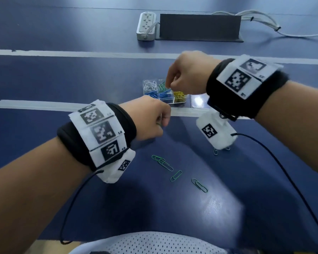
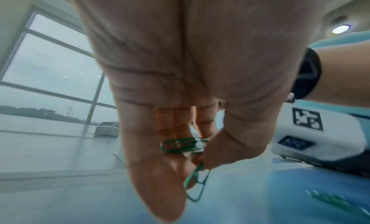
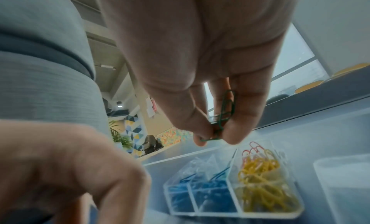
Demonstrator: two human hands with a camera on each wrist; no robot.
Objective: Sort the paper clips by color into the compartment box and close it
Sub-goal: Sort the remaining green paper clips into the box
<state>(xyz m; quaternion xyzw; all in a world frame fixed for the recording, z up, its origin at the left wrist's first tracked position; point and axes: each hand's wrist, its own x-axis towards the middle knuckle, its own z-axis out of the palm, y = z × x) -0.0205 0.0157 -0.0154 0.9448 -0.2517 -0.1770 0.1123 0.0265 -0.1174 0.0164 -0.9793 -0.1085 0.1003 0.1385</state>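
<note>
on the blue table (image 1: pixel 44 79) by big windows (image 2: pixel 50 69), each hand pinches green clips (image 3: pixel 226 115).

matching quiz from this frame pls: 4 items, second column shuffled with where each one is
Items
1. right hand
2. left hand
3. yellow clips
4. power strip

Places
A. far side of the table, beside a dark panel
B. over the compartment box, pinching green clips
C. nearer the person, pinching green clips
D. in an end compartment of the box

Pairs: 1-B, 2-C, 3-D, 4-A
</note>
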